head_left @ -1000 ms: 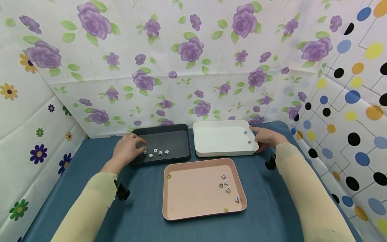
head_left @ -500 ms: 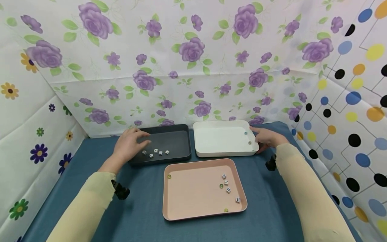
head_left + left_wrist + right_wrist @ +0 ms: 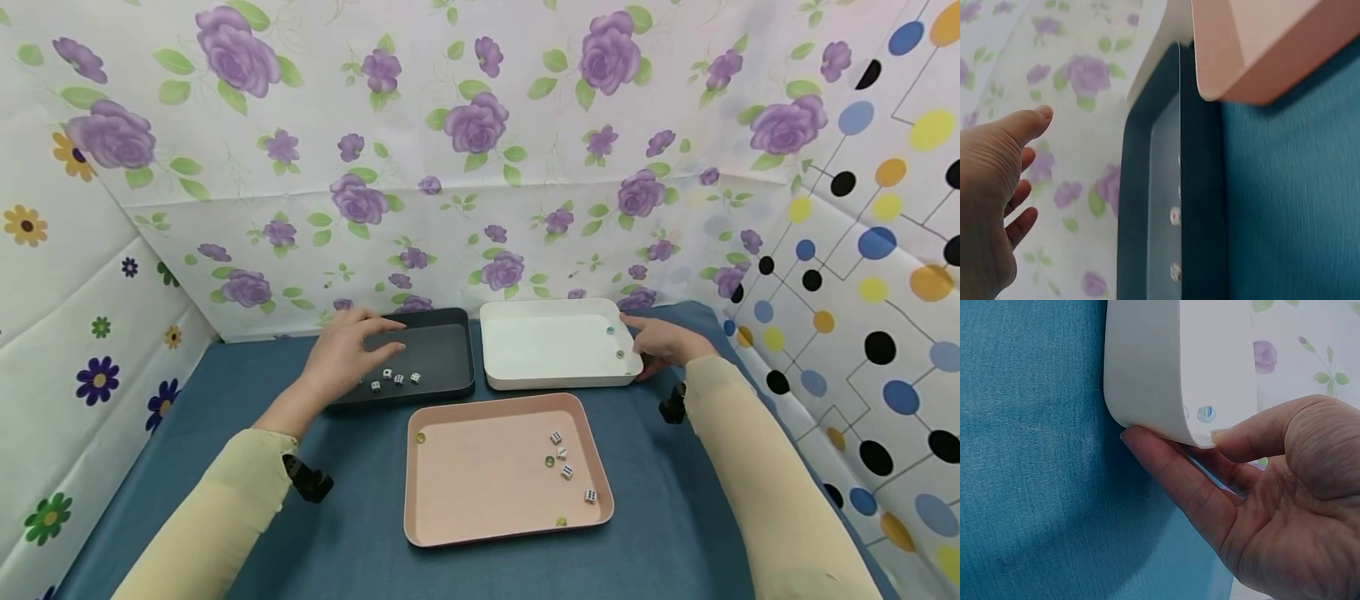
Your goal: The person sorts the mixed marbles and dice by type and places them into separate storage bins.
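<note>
My left hand [image 3: 347, 352] hovers over the left part of the black tray [image 3: 442, 342], thumb and fingers apart, nothing between them. Several white dice [image 3: 399, 380] lie near that tray's front side; one is partly hidden by the hand. At the right end of the white tray [image 3: 547, 343], my right hand [image 3: 666, 340] grips the rim. In the right wrist view its thumb [image 3: 1235, 442] lies on the rim's edge and the fingers are against the outside of the wall. Inside this tray are small clear glass beads [image 3: 619, 354], close to the right end.
Nearer to me lies a pink tray [image 3: 480, 483] with several dice [image 3: 567, 472] along its right side and a few yellow-green beads [image 3: 550, 461]. All trays stand on a blue cloth [image 3: 360, 517]. A flowered sheet [image 3: 480, 225] rises directly behind them.
My left hand has lifted off the dice at the black tray's left end, its fingers spread, and has shifted rightward above the tray. My right hand stays on the white tray.
</note>
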A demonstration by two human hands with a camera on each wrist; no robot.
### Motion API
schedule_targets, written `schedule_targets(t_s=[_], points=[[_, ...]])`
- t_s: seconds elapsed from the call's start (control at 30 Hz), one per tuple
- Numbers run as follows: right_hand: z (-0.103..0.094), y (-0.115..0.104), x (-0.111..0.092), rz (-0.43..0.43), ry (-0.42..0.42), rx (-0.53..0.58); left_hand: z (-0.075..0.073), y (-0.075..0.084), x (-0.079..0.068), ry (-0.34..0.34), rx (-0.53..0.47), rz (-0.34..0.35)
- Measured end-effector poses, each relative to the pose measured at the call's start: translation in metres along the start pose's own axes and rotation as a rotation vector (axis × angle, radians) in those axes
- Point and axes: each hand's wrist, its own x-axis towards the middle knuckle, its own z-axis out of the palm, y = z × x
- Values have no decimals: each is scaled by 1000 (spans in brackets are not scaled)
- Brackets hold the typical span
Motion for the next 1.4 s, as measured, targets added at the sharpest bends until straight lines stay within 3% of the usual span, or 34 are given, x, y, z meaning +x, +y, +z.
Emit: schedule_targets(t_s=[0.63, 1.4], points=[[-1, -1, -1, -4, -18, 5, 7, 67, 1, 17, -48, 266], [-1, 1, 1, -14, 2, -8, 24, 109, -5, -53, -115, 498]])
